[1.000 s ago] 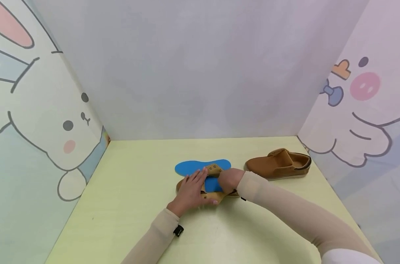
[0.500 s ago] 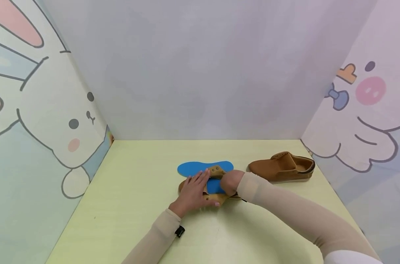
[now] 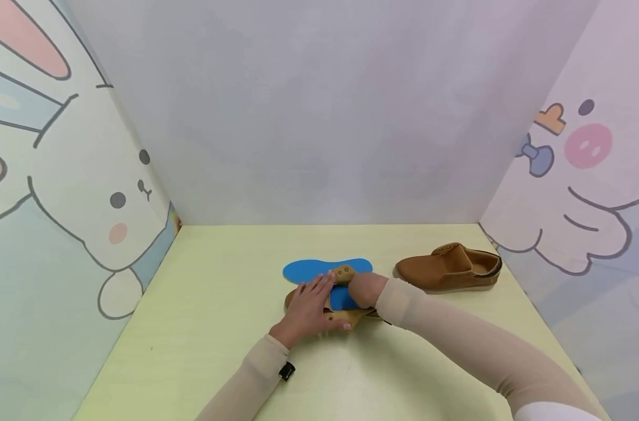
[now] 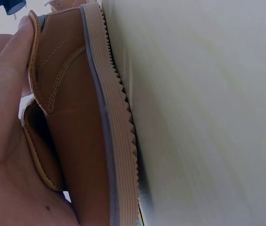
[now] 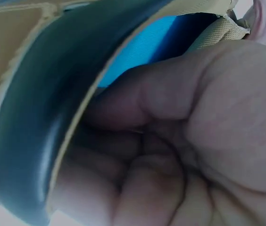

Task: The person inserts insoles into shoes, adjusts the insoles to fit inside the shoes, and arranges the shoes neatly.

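Observation:
A brown lace-up shoe [image 3: 353,317], toe to the left, stands on the table with a blue insole [image 3: 343,298] in its opening. My left hand [image 3: 309,310] holds its front part, fingers over the far side and thumb along the near eyelet flap. The left wrist view has that thumb against the side of the brown shoe [image 4: 71,103]. Reaching into the heel end is my right hand [image 3: 366,289], fingers bent. In the right wrist view, its fingertips are hidden behind the dark heel collar [image 5: 48,103], and blue insole [image 5: 140,49] shows past the thumb.
A second blue insole [image 3: 311,270] lies flat just behind the shoe. To the right, another brown shoe [image 3: 448,269] stands near the right edge of the pale yellow table [image 3: 219,275]. A grey back wall [image 3: 319,117] and side walls with cartoon animals enclose the table.
Both hands remain at the same shoe, the left on its front and the right inside its heel end. The right hand shifts only slightly; the whole head view moves a little.

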Available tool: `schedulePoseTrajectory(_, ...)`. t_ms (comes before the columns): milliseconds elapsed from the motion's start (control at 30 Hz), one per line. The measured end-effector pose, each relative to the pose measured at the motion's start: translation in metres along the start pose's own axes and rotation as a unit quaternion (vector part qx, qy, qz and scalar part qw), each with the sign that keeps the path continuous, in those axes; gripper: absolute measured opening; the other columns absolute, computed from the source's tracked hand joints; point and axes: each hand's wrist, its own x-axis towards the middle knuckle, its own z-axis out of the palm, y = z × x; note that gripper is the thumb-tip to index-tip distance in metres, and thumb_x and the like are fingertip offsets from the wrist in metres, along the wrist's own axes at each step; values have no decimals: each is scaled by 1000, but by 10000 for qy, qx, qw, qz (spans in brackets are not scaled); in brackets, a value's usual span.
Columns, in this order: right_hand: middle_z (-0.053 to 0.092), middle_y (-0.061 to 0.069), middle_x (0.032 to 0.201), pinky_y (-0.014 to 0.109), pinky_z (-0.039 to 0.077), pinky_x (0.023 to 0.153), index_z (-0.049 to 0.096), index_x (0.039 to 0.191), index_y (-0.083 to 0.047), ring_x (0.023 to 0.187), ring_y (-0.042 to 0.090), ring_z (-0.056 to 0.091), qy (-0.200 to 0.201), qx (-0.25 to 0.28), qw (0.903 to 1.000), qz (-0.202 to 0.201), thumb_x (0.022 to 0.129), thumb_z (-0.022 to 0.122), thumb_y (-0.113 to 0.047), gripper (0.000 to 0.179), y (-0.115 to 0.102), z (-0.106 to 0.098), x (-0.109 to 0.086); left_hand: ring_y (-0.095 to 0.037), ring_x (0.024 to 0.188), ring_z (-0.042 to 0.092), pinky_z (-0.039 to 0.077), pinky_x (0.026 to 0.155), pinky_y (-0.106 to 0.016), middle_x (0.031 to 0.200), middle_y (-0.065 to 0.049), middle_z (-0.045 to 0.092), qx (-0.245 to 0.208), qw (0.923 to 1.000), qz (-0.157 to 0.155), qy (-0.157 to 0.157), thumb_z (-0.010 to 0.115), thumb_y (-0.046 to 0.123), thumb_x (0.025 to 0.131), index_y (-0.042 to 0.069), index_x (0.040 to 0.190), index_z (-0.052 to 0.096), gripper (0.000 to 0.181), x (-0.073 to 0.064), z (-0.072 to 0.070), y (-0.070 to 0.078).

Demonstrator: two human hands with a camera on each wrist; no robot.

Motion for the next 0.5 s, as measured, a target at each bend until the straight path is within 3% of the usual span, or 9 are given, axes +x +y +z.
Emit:
schedulePoseTrajectory(267, 66, 4, 88, 33, 51, 74, 74, 100, -6, 73, 17, 54, -35, 435, 9987, 247, 102, 61, -13, 15, 4, 3, 0, -28, 154, 16, 18, 119, -59, 168, 1, 15, -31, 10000, 8, 65, 55, 85, 80, 17, 164, 12, 117, -1, 1, 1)
schedulePoseTrajectory(500, 61, 4, 76, 32, 49, 67, 72, 92, -4, 66, 18, 52, -52, 649, 9978, 137, 100, 64, -12, 14, 3, 5, -10, -29, 154, 17, 18, 119, -59, 168, 0, 15, 18, 10000, 11, 43, 57, 85, 79, 17, 164, 12, 118, -1, 2, -1)
